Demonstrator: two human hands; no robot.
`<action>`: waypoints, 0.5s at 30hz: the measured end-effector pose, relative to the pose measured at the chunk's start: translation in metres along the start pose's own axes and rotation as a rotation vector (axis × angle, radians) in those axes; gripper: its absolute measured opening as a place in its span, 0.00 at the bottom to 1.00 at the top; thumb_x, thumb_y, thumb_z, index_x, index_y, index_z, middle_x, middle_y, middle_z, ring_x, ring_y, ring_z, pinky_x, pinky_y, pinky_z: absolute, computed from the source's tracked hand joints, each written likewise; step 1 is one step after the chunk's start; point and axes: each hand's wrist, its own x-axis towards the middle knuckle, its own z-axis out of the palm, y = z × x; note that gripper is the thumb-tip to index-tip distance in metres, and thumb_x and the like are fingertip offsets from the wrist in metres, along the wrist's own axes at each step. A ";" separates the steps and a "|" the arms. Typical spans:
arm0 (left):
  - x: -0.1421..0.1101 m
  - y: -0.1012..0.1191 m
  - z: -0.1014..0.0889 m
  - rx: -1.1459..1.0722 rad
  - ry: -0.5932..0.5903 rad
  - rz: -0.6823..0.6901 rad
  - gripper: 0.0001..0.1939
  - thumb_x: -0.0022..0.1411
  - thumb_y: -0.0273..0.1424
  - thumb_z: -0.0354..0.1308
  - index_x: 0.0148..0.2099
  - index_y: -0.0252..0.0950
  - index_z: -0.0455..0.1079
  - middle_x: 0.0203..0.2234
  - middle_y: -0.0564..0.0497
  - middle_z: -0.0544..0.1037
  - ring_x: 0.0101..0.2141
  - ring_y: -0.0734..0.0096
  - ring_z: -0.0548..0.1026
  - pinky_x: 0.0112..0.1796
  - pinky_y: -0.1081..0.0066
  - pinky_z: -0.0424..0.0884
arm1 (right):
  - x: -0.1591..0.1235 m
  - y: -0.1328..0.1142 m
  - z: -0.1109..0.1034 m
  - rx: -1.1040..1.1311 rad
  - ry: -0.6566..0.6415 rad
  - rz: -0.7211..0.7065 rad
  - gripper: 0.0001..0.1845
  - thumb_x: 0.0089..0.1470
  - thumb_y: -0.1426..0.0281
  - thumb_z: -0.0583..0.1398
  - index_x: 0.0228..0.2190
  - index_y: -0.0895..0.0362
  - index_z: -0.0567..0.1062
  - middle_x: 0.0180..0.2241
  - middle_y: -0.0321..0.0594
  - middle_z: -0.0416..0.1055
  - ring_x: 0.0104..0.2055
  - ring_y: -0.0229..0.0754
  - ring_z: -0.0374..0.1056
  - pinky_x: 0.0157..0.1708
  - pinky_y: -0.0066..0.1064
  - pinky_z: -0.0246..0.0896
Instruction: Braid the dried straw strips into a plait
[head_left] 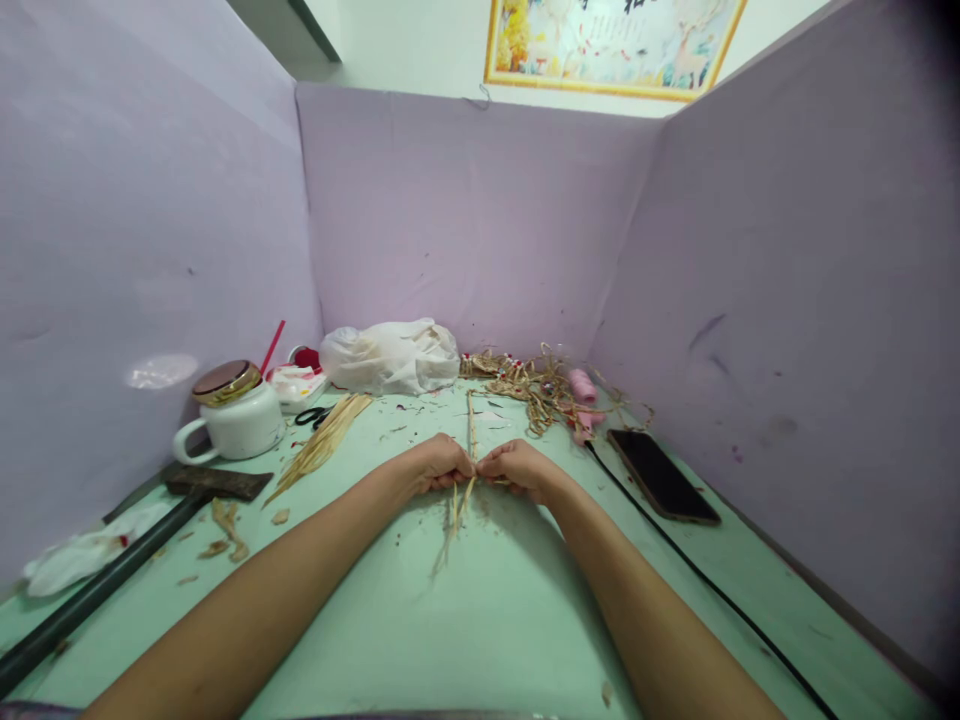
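Note:
My left hand point(437, 463) and my right hand point(520, 468) meet at the middle of the green table point(495, 610), both with fingers closed in a pinch on thin straw strips point(469, 440). One strip runs away from the hands toward the back. Other ends hang down toward me below the fingers. A bundle of loose straw stalks point(321, 445) lies to the left of my left hand.
A white lidded mug point(232, 418), black scissors point(311, 415), a hammer point(112, 575) and a white plastic bag point(390, 357) sit left and back. A straw tangle point(532, 385), pink thread spool point(581, 386), phone point(663, 475) and black cable point(712, 590) lie right. Purple partitions enclose the table.

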 end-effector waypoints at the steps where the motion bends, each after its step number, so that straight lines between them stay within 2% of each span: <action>1: -0.001 0.001 0.000 0.048 0.006 -0.012 0.06 0.36 0.28 0.53 0.15 0.34 0.58 0.05 0.59 0.54 0.09 0.84 0.50 0.13 0.78 0.41 | 0.001 0.001 0.001 -0.003 -0.003 0.003 0.04 0.35 0.73 0.58 0.16 0.61 0.68 0.11 0.30 0.59 0.11 0.26 0.45 0.11 0.22 0.34; 4: -0.001 0.002 0.001 0.202 0.025 -0.033 0.06 0.37 0.28 0.53 0.15 0.33 0.60 0.04 0.58 0.54 0.09 0.82 0.51 0.13 0.77 0.45 | 0.003 0.003 0.002 -0.037 0.005 -0.007 0.04 0.33 0.74 0.58 0.15 0.61 0.67 0.10 0.29 0.57 0.11 0.27 0.45 0.11 0.22 0.34; 6: 0.001 0.001 0.000 0.258 0.019 0.008 0.06 0.38 0.28 0.53 0.16 0.33 0.61 0.06 0.56 0.58 0.10 0.82 0.53 0.14 0.77 0.47 | 0.003 0.003 0.003 -0.050 0.018 -0.019 0.06 0.33 0.75 0.58 0.13 0.60 0.64 0.08 0.28 0.54 0.10 0.26 0.43 0.10 0.23 0.33; 9: 0.004 -0.003 -0.007 0.269 -0.063 0.073 0.06 0.39 0.31 0.55 0.18 0.32 0.65 0.10 0.54 0.65 0.11 0.82 0.55 0.14 0.78 0.48 | 0.004 0.004 0.004 -0.016 0.022 -0.039 0.09 0.32 0.75 0.58 0.12 0.59 0.61 0.08 0.26 0.51 0.10 0.26 0.42 0.10 0.23 0.32; 13: 0.004 -0.003 -0.032 0.235 -0.210 0.073 0.11 0.39 0.34 0.58 0.25 0.32 0.70 0.18 0.51 0.72 0.12 0.84 0.56 0.14 0.78 0.48 | 0.006 0.006 0.005 0.061 0.000 -0.012 0.07 0.32 0.76 0.57 0.13 0.59 0.62 0.08 0.26 0.50 0.10 0.26 0.42 0.11 0.23 0.32; 15: 0.002 -0.002 -0.051 0.213 -0.168 0.069 0.13 0.39 0.34 0.58 0.29 0.32 0.70 0.21 0.49 0.74 0.12 0.84 0.56 0.14 0.78 0.48 | 0.007 0.008 0.005 0.080 0.000 -0.001 0.07 0.32 0.76 0.57 0.12 0.59 0.61 0.09 0.27 0.51 0.10 0.26 0.43 0.10 0.23 0.33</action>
